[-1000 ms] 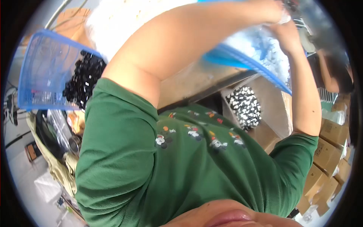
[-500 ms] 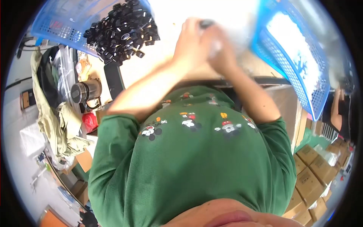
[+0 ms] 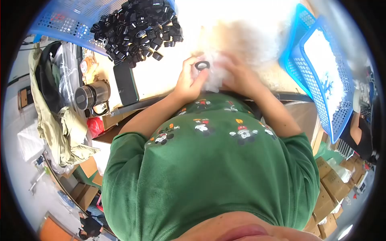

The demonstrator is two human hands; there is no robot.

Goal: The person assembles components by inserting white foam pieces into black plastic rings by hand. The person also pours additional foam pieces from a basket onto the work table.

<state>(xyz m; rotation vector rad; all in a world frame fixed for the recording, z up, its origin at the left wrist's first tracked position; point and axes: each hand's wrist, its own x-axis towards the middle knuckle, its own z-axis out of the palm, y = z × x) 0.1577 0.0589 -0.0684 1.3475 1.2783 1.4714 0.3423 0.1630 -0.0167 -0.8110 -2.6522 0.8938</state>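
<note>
Held between the thumb and fingers of my left hand (image 3: 188, 82) is a black ring-shaped cap (image 3: 202, 65), its pale centre facing up. My right hand (image 3: 242, 79) is just right of it, fingers bent over a whitish, cloudy clump (image 3: 214, 78) that looks like thin plastic. Blur and glare over those fingers hide whether they grip any of it. Both hands are above the near edge of the table. A large heap of black caps (image 3: 138, 34) lies up and left of my left hand.
A blue perforated basket (image 3: 66, 22) stands behind the heap. Beside a dark phone (image 3: 126, 83) is a lidded glass cup (image 3: 93, 95). On the right, another blue basket (image 3: 305, 66) contains white pieces. Cardboard boxes (image 3: 331, 182) are stacked lower right, near another person's arm (image 3: 355, 130).
Both hands have come down closer to my body and moved slightly apart. The black cap now shows clearly in my left hand. My view has shifted a little.
</note>
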